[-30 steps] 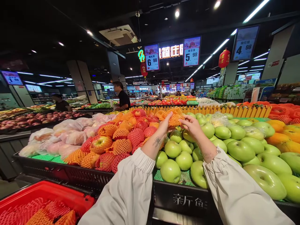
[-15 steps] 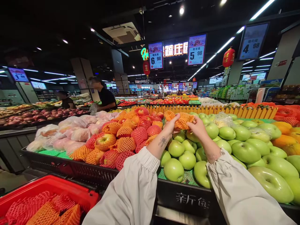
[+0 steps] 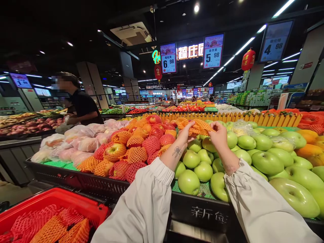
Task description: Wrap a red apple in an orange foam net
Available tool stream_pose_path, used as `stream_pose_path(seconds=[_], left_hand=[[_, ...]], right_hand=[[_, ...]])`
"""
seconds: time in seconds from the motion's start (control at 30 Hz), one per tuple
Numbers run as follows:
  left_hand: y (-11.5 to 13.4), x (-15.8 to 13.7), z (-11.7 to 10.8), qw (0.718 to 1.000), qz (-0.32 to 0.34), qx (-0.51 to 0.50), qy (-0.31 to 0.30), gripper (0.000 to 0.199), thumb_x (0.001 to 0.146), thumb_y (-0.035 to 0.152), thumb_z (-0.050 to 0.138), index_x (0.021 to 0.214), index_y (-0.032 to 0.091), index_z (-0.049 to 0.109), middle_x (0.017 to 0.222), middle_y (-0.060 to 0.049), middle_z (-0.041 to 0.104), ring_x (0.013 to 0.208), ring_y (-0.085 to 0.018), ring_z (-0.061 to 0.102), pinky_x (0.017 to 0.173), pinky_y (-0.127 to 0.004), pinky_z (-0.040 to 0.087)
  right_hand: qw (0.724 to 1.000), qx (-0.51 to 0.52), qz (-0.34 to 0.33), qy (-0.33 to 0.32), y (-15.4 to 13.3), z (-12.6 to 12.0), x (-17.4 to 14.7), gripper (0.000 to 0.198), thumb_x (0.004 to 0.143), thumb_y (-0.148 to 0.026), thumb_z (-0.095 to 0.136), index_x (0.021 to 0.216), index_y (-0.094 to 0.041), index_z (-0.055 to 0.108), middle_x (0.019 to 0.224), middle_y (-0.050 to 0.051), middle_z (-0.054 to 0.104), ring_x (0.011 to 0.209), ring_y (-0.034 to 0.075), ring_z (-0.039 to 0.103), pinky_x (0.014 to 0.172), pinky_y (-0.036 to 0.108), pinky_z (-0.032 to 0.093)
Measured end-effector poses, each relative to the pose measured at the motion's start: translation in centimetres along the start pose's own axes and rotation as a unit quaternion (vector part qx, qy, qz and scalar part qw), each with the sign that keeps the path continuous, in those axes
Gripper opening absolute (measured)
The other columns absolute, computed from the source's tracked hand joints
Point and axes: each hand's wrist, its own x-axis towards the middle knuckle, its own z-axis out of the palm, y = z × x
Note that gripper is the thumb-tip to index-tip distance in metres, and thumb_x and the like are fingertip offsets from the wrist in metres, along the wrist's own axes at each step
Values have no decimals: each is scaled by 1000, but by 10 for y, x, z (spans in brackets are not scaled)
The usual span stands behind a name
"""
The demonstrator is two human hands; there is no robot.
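Observation:
An orange foam fruit net (image 3: pixel 202 127) is stretched between my two hands above the green apples. My left hand (image 3: pixel 186 131) is closed on its left part, which bulges; whether fruit sits inside is hidden. The fingers of my right hand (image 3: pixel 218 133) pinch the net's right end. Below and right of my hands lie loose green apples (image 3: pixel 188 184). To the left, red apples (image 3: pixel 115 152) in orange and red foam nets are heaped up.
A red basket (image 3: pixel 83 199) holding foam nets stands at lower left. Plastic-bagged fruit (image 3: pixel 87 143) lies at the display's left end. A low yellow fence (image 3: pixel 268 118) runs behind the apples. A person in black (image 3: pixel 83 104) is beyond the stand.
My right hand has moved slightly right and up, drawing the net's right end out longer and thinner. The person in black has moved left.

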Motion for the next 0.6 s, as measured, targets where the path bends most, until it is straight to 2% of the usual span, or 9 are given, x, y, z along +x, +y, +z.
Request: stream_pose_path(seconds=[0.07,0.17,0.3,0.4,0.5,0.6], left_hand=[[2,-2,1,1000,13,-11,10,29,80,36,89,97,18,74,84,-5,78,69,-16,72,63,-26,59],[4,-4,0,999,25,-25,8,28,81,37,89,97,18,74,88,-6,79,77,-18,75,67,-27,61],[4,-5,-1,998,41,-41,0,28,82,35,89,99,19,73,96,-6,80,87,-20,76,77,-29,63],[4,-4,0,998,28,-57,-12,24,83,32,85,100,19,73,98,-6,80,84,-18,74,74,-28,63],[5,-2,0,995,23,-95,-18,23,83,33,81,99,20,71,96,-5,78,84,-18,73,73,-27,63],[7,0,-2,993,32,-109,-20,24,86,41,73,98,20,70,90,-4,76,85,-19,74,72,-26,62]], right_hand=[[999,27,32,16,5,2,2,30,54,-31,73,73,-27,50,77,0,59,78,21,58,76,39,58],[995,64,71,-19,5,8,1,30,61,-36,67,89,-29,58,90,3,69,85,26,66,74,43,61],[985,130,39,-105,-13,8,-6,47,68,-41,65,114,-30,68,112,7,76,109,30,72,96,50,62],[974,161,44,-150,-31,3,-12,56,73,-49,68,125,-30,70,116,7,78,119,33,72,103,53,61],[959,195,96,-180,-40,3,-15,56,78,-67,68,115,-26,74,109,11,80,119,36,73,98,55,64],[950,186,167,-186,-34,8,-15,57,68,-74,82,94,-24,75,101,12,81,110,36,76,90,51,67]])
